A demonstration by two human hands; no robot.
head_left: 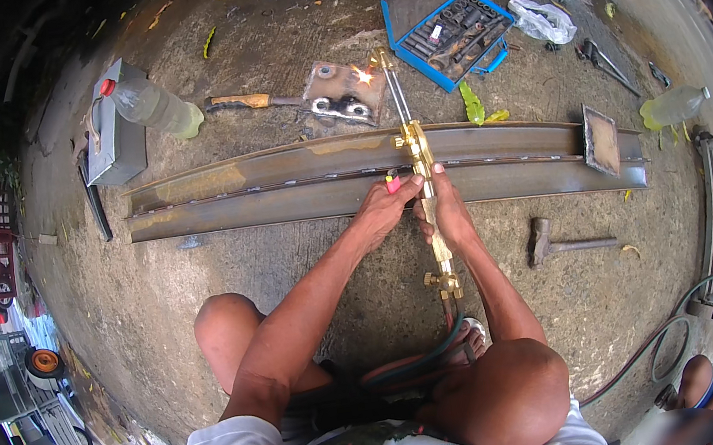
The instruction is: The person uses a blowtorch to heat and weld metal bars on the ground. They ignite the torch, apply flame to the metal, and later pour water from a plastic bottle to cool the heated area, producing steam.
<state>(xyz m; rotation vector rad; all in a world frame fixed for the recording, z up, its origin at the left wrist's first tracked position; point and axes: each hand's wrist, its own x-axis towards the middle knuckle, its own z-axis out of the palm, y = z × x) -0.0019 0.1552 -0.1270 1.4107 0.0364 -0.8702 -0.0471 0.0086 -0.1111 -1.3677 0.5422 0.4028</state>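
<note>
My right hand is closed around the handle of a brass cutting torch, which points away from me. A pink lighter with a yellow top is in my left hand, whose thumb reaches against the torch handle. Beside the torch's tip, a bright orange flare glows over a rusty steel plate with burnt holes along its near edge. Under the torch, a long steel beam lies crosswise on the concrete. Hoses run from the torch's rear toward my feet.
A blue socket set case lies open beyond the beam. At left stand a bottle and a grey metal box. A hammer lies right, below a small plate on the beam. Hoses curve at lower right near another person's leg.
</note>
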